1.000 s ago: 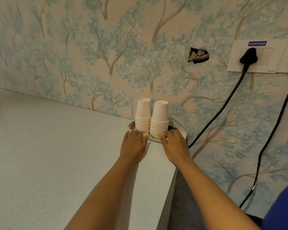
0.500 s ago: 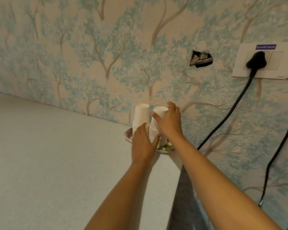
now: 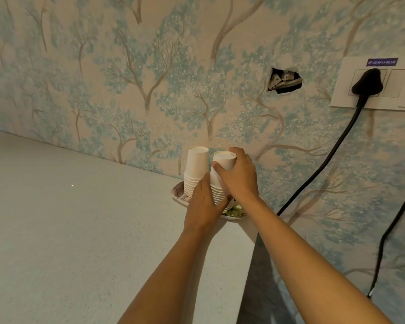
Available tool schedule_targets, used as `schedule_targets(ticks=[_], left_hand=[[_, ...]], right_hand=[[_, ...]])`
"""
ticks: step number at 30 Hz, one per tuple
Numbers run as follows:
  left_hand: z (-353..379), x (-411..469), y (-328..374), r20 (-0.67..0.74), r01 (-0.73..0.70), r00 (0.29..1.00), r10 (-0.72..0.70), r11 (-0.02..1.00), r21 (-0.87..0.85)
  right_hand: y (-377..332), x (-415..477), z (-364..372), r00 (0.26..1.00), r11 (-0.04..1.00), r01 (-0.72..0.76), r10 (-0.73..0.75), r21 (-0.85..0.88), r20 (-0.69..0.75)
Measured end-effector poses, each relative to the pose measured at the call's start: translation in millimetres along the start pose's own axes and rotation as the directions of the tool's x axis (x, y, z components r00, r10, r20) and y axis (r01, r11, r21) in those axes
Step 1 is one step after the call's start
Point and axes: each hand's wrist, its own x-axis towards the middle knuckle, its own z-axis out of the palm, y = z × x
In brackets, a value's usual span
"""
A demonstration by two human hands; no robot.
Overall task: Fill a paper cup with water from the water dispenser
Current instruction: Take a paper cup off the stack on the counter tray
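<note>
Speckled grey bench (image 3: 68, 230): right hand (image 3: 240, 177) fingers clamped on top white paper cup (image 3: 223, 160), left hand (image 3: 204, 206) fingers gripping that stack at 6 o'clock.

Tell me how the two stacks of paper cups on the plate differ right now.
The right stack is gripped: the right hand wraps its top cup and the left hand steadies its lower cups. The left stack stands free, its top slightly higher in view. Both are white, upside down, on the same plate.
</note>
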Motion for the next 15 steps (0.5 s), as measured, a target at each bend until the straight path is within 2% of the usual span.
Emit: schedule_targets(ticks=[4, 15], left_hand=[[-0.3, -2.0, 0.9, 0.020, -0.010, 1.000, 0.011, 0.999, -0.047], [-3.1, 0.3, -3.1, 0.014, -0.024, 1.000, 0.024, 0.999, -0.027]], right_hand=[[-3.5, -3.1, -2.8, 1.000, 1.000, 0.014, -0.014, 0.012, 0.016], [-18.9, 8.5, -16.8, 1.000, 0.996, 0.010, -0.009, 0.091, -0.015]])
